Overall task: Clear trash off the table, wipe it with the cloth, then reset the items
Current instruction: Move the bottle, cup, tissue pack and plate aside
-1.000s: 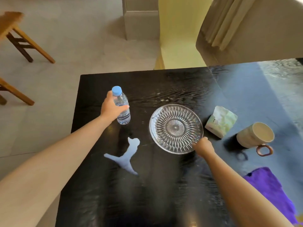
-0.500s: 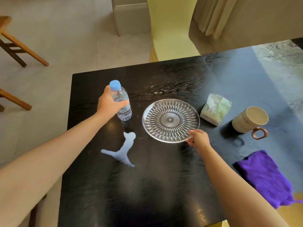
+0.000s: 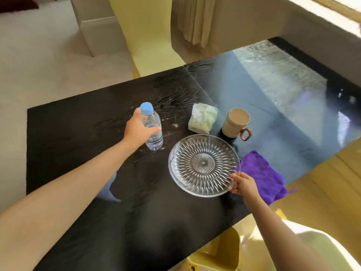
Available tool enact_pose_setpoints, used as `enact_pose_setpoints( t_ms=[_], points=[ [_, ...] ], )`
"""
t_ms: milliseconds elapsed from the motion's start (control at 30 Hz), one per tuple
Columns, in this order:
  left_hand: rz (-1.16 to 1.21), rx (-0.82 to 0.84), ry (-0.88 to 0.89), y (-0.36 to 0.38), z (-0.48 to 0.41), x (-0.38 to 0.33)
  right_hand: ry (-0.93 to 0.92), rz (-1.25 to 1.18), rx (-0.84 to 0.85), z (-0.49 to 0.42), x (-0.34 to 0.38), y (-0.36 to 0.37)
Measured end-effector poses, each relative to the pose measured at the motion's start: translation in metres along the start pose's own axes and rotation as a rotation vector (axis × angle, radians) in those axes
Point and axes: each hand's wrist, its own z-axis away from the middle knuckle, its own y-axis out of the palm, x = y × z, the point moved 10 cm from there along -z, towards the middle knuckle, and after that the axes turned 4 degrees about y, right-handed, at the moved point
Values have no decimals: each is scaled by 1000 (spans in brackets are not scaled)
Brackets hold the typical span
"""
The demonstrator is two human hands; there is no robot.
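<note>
My left hand [image 3: 137, 129] grips a clear water bottle [image 3: 153, 132] with a blue cap, upright on the black table [image 3: 78, 137]. My right hand [image 3: 243, 185] pinches the near right rim of a cut-glass plate [image 3: 204, 164], which lies beside the bottle. A purple cloth [image 3: 261, 175] lies crumpled at the table's right edge, partly under the plate's rim. A pale tissue pack [image 3: 203, 118] and a beige mug [image 3: 237, 123] with a brown handle stand just beyond the plate.
A yellow chair [image 3: 148, 36] stands at the far side of the table and another yellow seat [image 3: 218, 253] at the near right corner. The far right part of the table [image 3: 283, 85] reflects bright window light. A pale reflection patch [image 3: 106, 192] shows near my left forearm.
The view has swung left and up. The plate has slid right and nearer, now touching the purple cloth. The bottle has moved along with my left hand, closer to the tissue pack.
</note>
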Motion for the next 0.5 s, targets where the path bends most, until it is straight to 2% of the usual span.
enact_pose_setpoints(
  t_ms=[233,500],
  points=[
    [9,183,43,79,11,-49,-26,-92,-87,7,-9,-67],
    [25,282,106,160,38,-94,-54,-142,-230,3,-7,-165]
  ],
)
